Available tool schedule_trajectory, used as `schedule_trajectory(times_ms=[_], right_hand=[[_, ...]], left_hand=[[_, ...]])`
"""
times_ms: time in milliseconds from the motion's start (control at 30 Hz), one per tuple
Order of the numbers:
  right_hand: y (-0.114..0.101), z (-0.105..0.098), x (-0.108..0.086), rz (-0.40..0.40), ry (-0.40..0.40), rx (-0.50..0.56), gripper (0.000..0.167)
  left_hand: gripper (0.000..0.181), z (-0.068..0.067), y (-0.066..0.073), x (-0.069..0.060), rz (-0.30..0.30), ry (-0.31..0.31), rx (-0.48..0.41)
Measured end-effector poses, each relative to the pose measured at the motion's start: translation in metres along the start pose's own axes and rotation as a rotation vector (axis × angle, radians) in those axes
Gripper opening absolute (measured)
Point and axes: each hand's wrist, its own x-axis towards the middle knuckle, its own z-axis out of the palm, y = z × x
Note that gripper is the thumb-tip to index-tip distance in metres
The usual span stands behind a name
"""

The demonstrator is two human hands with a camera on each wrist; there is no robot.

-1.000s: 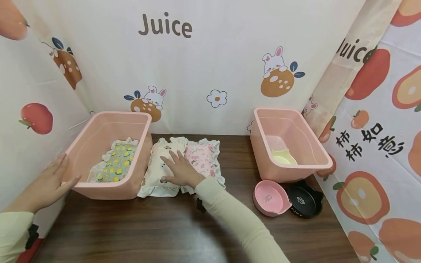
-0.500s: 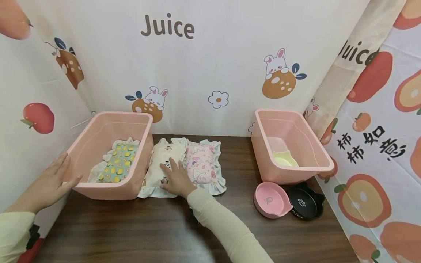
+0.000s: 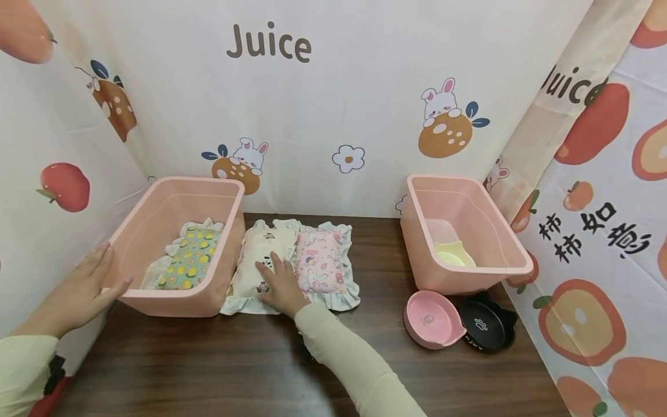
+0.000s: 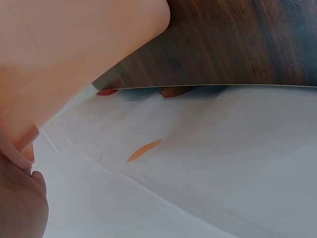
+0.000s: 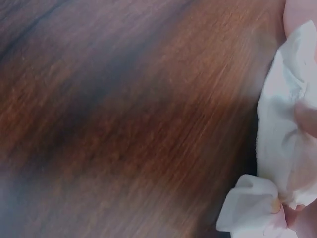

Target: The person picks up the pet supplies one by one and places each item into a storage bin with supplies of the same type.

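Note:
My left hand (image 3: 73,289) rests with extended fingers on the near left rim of the left pink bin (image 3: 226,266); the left wrist view shows part of the hand (image 4: 22,203) by that rim. Inside this bin lies a small green pillow (image 3: 190,258) with a lemon print and white ruffle. My right hand (image 3: 281,286) lies on a cream ruffled pillow (image 3: 250,260), its fingers spread over the print. A pink ruffled pillow (image 3: 320,260) lies against the cream one on its right. In the right wrist view, a finger (image 5: 307,119) touches the white ruffle (image 5: 277,119).
A second pink bin (image 3: 422,260) stands at the right, with a pale yellow bowl (image 3: 455,255) in it. A pink bowl (image 3: 429,318) and a black cat-eared bowl (image 3: 492,324) stand before it. Printed cloth (image 3: 312,104) encloses the brown table (image 3: 208,370).
My right hand has drawn slightly left and toward me over the cream pillow, baring more of the pink pillow. The left hand stays on the bin rim.

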Motion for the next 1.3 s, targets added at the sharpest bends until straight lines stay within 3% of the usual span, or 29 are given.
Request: schedule_trajectory(times_ms=[400, 867, 1300], right_hand=[[0.002, 0.008, 0.000, -0.002, 0.155, 0.003, 0.064], [0.007, -0.006, 0.002, -0.058, 0.322, -0.032, 0.044], [0.013, -0.028, 0.003, -0.067, 0.382, 0.050, 0.041]], left_hand=[[0.081, 0.001, 0.004, 0.001, -0.026, -0.014, -0.003], [0.082, 0.001, 0.003, 0.002, -0.022, -0.007, -0.012], [0.080, 0.003, 0.003, 0.000, -0.012, 0.029, -0.003]])
